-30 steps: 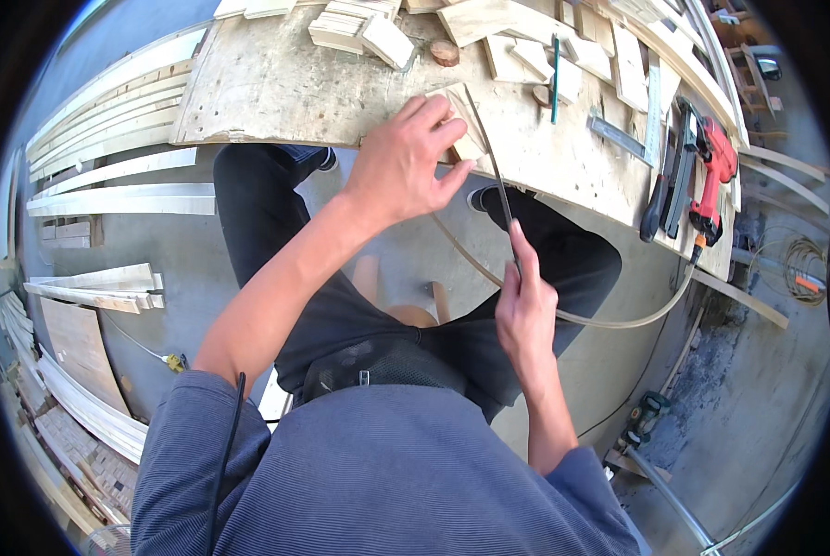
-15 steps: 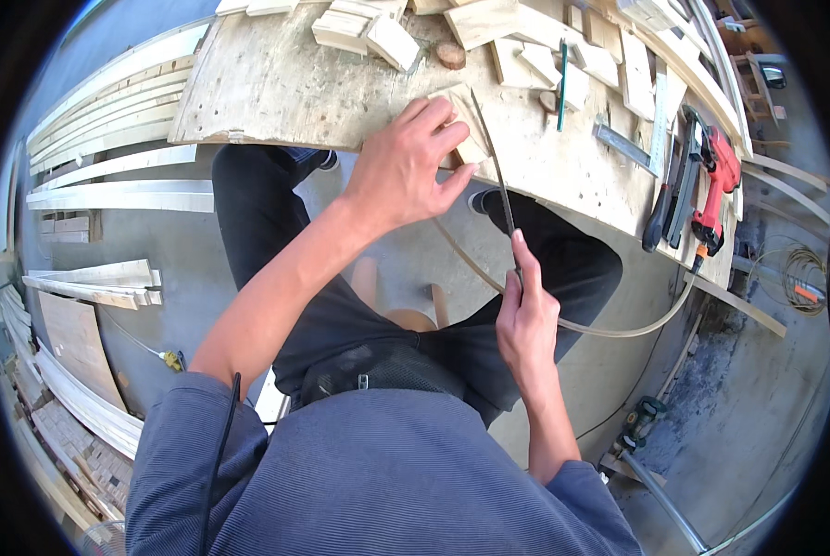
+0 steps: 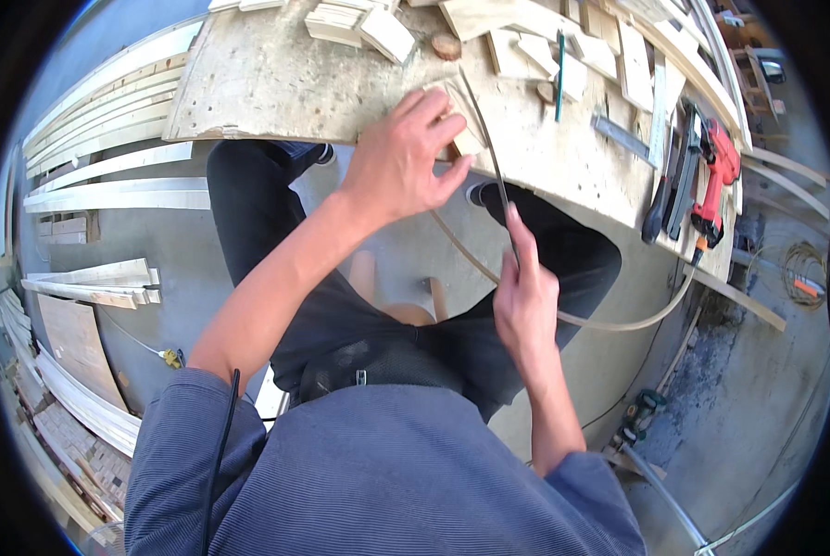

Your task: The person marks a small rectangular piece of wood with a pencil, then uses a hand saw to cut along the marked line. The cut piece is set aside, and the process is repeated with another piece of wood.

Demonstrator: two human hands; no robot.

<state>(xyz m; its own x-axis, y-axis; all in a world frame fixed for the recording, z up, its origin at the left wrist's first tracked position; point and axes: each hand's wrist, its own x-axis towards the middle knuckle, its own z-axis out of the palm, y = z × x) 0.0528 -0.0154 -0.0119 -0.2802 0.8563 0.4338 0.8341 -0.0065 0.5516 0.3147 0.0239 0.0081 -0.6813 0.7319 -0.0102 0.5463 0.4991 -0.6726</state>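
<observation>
My left hand (image 3: 401,159) is closed on a small pale wooden block (image 3: 471,122) near the front edge of the workbench (image 3: 267,97). Its fingers press over the block's left side and hide part of it. In my right hand (image 3: 526,301) is a long, thin, dark file (image 3: 491,139), with the index finger stretched along it. The handle is hidden inside the fist. Pointing away from me, the file's blade lies along the block's right edge.
Wooden offcuts (image 3: 387,35), a round wood slice (image 3: 446,46) and a teal pencil (image 3: 560,79) lie farther back. To the right are a metal square (image 3: 624,139) and a red nail gun (image 3: 719,171). Its air hose (image 3: 609,325) loops across my lap.
The file and my right hand have slid a little forward, away from me, along the block's edge. My left hand keeps its grip on the block.
</observation>
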